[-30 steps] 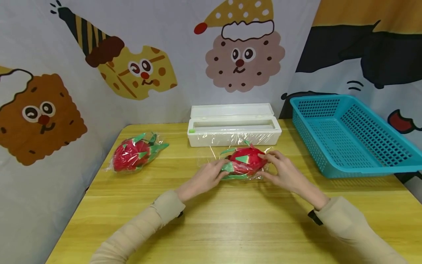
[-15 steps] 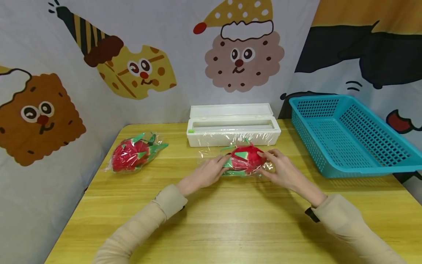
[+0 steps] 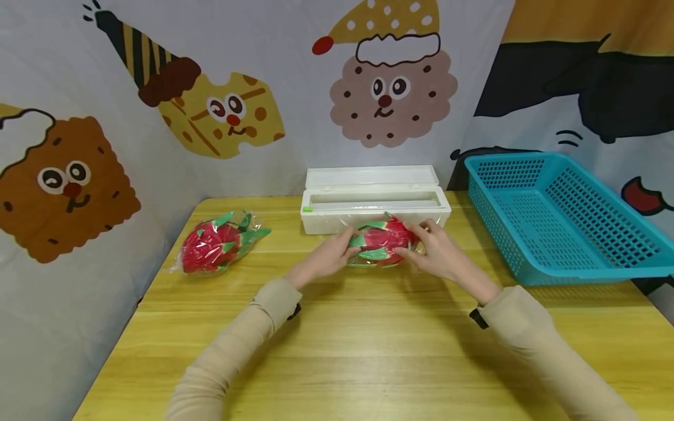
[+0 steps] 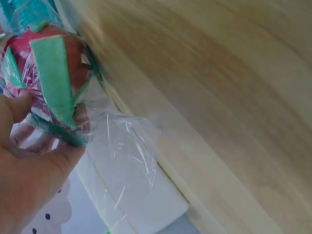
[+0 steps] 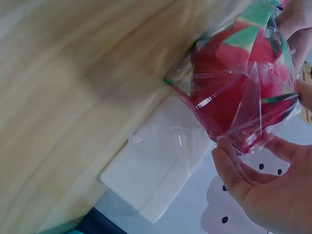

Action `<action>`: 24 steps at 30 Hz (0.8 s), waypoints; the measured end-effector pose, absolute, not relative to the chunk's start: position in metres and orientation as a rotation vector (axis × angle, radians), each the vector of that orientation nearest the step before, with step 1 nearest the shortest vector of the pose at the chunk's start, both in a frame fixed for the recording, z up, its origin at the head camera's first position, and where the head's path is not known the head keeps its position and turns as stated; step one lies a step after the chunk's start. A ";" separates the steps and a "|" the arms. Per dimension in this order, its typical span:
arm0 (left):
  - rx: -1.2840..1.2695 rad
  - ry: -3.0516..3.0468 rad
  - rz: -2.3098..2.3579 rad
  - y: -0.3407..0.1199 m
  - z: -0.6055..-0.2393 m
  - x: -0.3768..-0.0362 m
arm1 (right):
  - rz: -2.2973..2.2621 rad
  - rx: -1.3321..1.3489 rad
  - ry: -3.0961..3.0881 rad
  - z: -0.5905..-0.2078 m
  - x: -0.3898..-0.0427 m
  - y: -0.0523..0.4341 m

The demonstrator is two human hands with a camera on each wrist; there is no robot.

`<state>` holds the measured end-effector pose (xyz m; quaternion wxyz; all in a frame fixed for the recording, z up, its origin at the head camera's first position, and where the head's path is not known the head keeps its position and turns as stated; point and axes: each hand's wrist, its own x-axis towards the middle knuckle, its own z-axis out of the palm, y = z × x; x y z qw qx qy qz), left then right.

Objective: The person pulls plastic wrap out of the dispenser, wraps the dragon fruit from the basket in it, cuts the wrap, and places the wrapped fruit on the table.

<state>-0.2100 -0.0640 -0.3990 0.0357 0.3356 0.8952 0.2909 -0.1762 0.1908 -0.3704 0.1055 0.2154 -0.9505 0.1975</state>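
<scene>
A red dragon fruit with green scales [image 3: 382, 240] lies in clear cling film [image 4: 124, 156] just in front of the white film dispenser box [image 3: 374, 202]. My left hand [image 3: 342, 245] grips the fruit's left end, thumb on top. My right hand [image 3: 418, 244] grips its right end. In the left wrist view the fruit [image 4: 48, 73] sits above my palm [image 4: 29, 170], with loose film trailing off it. The right wrist view shows the fruit [image 5: 239, 92] tightly filmed above my right hand [image 5: 258, 190], with the box [image 5: 161, 175] behind it.
A second dragon fruit wrapped in film [image 3: 216, 245] lies at the table's left. A blue plastic basket [image 3: 558, 210] stands at the right, nothing showing in it. The wooden table [image 3: 368, 351] ends at a cartoon-printed backdrop behind the box.
Both hands have moved the fruit away from me, up against the dispenser box. The film is drawn closer round it.
</scene>
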 end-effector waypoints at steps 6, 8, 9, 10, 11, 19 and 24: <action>0.989 2.766 0.886 -0.066 -0.399 -0.212 | 0.543 0.655 -2.872 -0.366 -0.179 0.191; 1.003 2.773 0.874 -0.065 -0.400 -0.212 | 0.535 0.673 -2.875 -0.365 -0.180 0.191; 1.013 2.782 0.861 -0.065 -0.401 -0.212 | 0.534 0.682 -2.873 -0.366 -0.181 0.192; 1.024 2.790 0.847 -0.065 -0.401 -0.213 | 0.529 0.692 -2.868 -0.366 -0.181 0.192; 1.031 2.796 0.833 -0.064 -0.401 -0.213 | 0.523 0.703 -2.863 -0.366 -0.182 0.193; 1.030 2.843 0.779 -0.064 -0.399 -0.213 | 0.440 0.799 -2.866 -0.359 -0.189 0.195; 1.032 2.839 0.826 -0.064 -0.396 -0.217 | 0.461 0.811 -2.972 -0.349 -0.194 0.194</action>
